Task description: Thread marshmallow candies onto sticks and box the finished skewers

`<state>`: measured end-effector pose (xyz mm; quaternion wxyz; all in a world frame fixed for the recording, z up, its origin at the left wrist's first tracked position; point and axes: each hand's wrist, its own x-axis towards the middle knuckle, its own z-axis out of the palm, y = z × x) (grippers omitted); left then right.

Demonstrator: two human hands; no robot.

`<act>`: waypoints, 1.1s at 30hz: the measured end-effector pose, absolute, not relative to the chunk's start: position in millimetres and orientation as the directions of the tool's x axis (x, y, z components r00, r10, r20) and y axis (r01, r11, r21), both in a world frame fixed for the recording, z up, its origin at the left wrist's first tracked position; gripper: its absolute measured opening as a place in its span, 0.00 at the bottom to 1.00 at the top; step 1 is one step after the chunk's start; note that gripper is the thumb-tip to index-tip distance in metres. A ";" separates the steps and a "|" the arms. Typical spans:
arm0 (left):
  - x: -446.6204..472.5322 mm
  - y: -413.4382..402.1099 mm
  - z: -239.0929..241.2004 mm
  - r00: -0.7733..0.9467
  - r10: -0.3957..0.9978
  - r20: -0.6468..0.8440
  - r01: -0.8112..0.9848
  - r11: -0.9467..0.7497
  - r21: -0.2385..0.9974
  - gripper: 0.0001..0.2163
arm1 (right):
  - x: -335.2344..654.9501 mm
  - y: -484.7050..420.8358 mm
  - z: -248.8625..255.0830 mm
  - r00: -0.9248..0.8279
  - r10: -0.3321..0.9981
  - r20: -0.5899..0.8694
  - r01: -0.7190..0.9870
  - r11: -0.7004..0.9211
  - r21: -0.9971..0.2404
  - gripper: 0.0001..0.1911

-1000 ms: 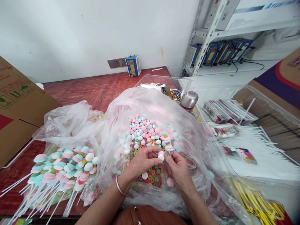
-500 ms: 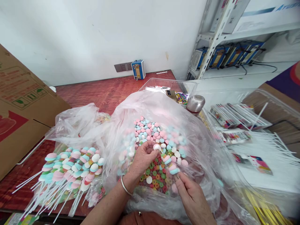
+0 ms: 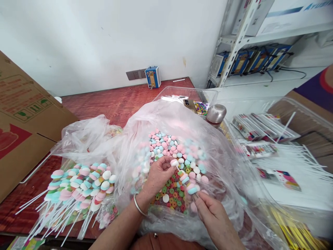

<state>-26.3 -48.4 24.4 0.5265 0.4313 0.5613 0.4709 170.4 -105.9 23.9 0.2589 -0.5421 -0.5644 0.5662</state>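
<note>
My left hand (image 3: 157,175) pinches a white and pink candy piece (image 3: 174,162) over an open clear plastic bag (image 3: 215,163) full of loose pastel candies (image 3: 166,144) and coloured ring candies (image 3: 173,194). My right hand (image 3: 212,211) grips the lower end of a candy skewer (image 3: 187,180). The skewer carries several stacked candies and slants up toward the piece in my left hand. Both hands are inside the bag's mouth, close together.
A pile of finished candy skewers (image 3: 78,184) with white sticks lies on the red wooden table (image 3: 109,100) at left. A cardboard box (image 3: 23,118) stands far left. Right of the bag are white sticks (image 3: 293,159), printed packets (image 3: 260,126) and a metal flask (image 3: 215,114).
My hands have drawn apart: the right hand pulled the skewer down and toward me, showing its stacked candies, while the left hand lifted a candy piece to the skewer's tip.
</note>
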 end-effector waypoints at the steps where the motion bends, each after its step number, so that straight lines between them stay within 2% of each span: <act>1: -26.6 -48.7 22.4 -0.069 0.983 -0.171 0.017 0.173 0.985 0.12 | 170.1 -106.1 23.2 -0.283 0.896 -0.342 0.295 -0.258 -0.920 0.19; 10: -20.2 -51.0 21.7 -0.093 0.995 -0.037 0.142 0.050 0.989 0.09 | 160.7 -106.3 17.3 -0.290 0.872 -0.394 0.118 -0.376 -0.919 0.21; 13: -16.4 -53.2 22.5 -0.111 0.994 -0.015 0.143 0.031 0.989 0.09 | 155.2 -106.3 17.3 -0.275 0.884 -0.377 0.128 -0.355 -0.926 0.21; 16: -12.3 -55.3 22.9 -0.139 0.990 -0.004 0.097 0.018 0.995 0.09 | 149.4 -103.9 20.3 -0.225 0.927 -0.300 0.181 -0.263 -0.948 0.21; 18: -9.8 -55.7 25.0 -0.148 0.989 -0.025 0.006 0.026 1.000 0.09 | 146.3 -102.1 23.3 -0.186 0.958 -0.218 0.249 -0.168 -0.954 0.20; 21: -5.4 -53.3 32.7 -0.191 0.971 -0.145 -0.280 0.088 0.956 0.10 | 142.4 -102.3 26.3 -0.166 0.983 -0.082 0.410 -0.007 -0.912 0.18; 25: 3.4 -47.0 46.6 -0.205 0.919 -0.336 -0.656 0.126 0.744 0.14 | 134.0 -108.6 20.4 -0.196 0.966 0.167 0.601 0.254 -0.758 0.17; 28: 11.6 -45.7 52.7 -0.109 0.914 -0.391 -0.756 0.180 0.630 0.15 | 124.5 -113.3 8.6 -0.193 0.928 0.319 0.726 0.354 -0.590 0.16; 30: 17.1 -47.7 53.1 -0.092 0.913 -0.398 -0.771 0.188 0.608 0.15 | 118.8 -115.3 0.7 -0.176 0.922 0.345 0.792 0.341 -0.507 0.16; 33: 24.5 -52.9 50.4 -0.127 0.905 -0.406 -0.782 0.160 0.602 0.15 | 114.8 -116.6 -6.1 -0.184 0.925 0.332 0.818 0.331 -0.470 0.15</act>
